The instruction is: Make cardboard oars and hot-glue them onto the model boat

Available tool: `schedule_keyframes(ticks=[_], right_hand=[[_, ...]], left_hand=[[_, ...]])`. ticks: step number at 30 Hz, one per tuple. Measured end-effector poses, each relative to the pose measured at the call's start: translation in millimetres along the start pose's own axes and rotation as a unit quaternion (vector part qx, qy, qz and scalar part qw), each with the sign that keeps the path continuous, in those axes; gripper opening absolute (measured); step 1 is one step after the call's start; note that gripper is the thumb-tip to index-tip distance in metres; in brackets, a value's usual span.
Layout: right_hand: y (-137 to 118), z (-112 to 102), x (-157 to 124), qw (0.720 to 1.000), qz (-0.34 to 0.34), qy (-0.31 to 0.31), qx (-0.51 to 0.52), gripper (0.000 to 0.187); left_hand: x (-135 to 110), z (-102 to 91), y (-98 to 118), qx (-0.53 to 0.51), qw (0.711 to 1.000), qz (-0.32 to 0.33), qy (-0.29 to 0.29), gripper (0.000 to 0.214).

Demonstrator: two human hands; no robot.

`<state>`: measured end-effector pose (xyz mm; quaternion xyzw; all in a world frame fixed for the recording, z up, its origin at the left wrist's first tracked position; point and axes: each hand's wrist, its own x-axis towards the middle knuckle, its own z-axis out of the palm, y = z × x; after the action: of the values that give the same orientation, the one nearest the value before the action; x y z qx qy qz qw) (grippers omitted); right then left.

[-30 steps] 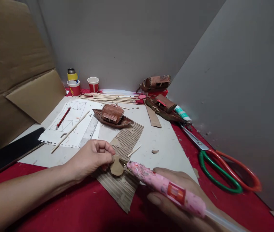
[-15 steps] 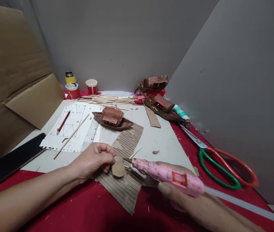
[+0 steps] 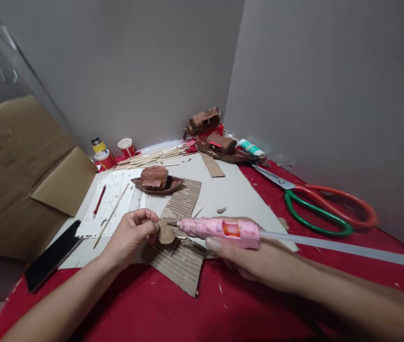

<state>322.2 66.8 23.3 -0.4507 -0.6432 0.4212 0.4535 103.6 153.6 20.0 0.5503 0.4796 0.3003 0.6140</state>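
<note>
Between the thumb and fingers of my left hand (image 3: 132,235) is a small rounded cardboard piece (image 3: 167,233). My right hand (image 3: 245,259) is wrapped round a pink hot glue gun (image 3: 219,230), with a long clear glue stick (image 3: 316,241) running out of its back. The gun's nozzle points left and meets the upper edge of the cardboard piece, or comes very close; I cannot tell which. Below both hands lies a strip of corrugated cardboard (image 3: 178,270). A brown model boat (image 3: 155,181) with a roofed cabin rests just beyond my left hand.
Large scissors (image 3: 294,187) with green and orange handles lie at right. Two more model boats (image 3: 223,147) stand at the back, near a pile of thin sticks (image 3: 152,157) and red cups (image 3: 126,148). A phone (image 3: 54,256), a pencil (image 3: 99,202) and a bent cardboard sheet (image 3: 13,190) are at left.
The whole view has turned and tilted, so the table's things appear shifted. The glue gun's nozzle has moved over the cardboard piece's upper edge. Both hands keep their holds.
</note>
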Motion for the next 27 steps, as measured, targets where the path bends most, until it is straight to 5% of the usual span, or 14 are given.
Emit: schedule_keyframes(ticks=[3, 7, 12, 14, 16, 20, 27], right_hand=[[2.3, -1.2, -0.4, 0.999, -0.032, -0.024, 0.016, 0.025], [6.9, -3.2, 0.1, 0.997, -0.059, 0.019, 0.039, 0.029], [9.6, -3.8, 0.7, 0.991, -0.089, 0.089, -0.049, 0.022], [10.1, -3.6, 0.8, 0.983, -0.100, 0.112, -0.103, 0.014], [10.4, -3.8, 1.1, 0.977, -0.109, 0.125, -0.136, 0.012], [10.0, -4.9, 1.7, 0.974, -0.120, 0.133, -0.140, 0.012], [6.0, -7.6, -4.4, 0.980, -0.127, 0.111, -0.108, 0.013]], left_hand=[[-8.6, -1.6, 5.5, 0.023, 0.998, 0.039, 0.037, 0.007], [-36.5, 1.1, 11.9, 0.000, 0.996, 0.073, 0.053, 0.007], [-82.1, 37.9, 22.7, -0.020, 0.996, -0.026, -0.078, 0.013], [-90.7, 57.2, 27.3, -0.018, 0.984, -0.074, -0.160, 0.015], [-91.0, 70.8, 30.7, -0.014, 0.980, -0.088, -0.180, 0.014], [-78.6, 70.8, 30.5, -0.036, 0.991, -0.029, -0.127, 0.012], [-50.6, 33.4, 27.5, -0.046, 0.997, 0.066, -0.013, 0.007]])
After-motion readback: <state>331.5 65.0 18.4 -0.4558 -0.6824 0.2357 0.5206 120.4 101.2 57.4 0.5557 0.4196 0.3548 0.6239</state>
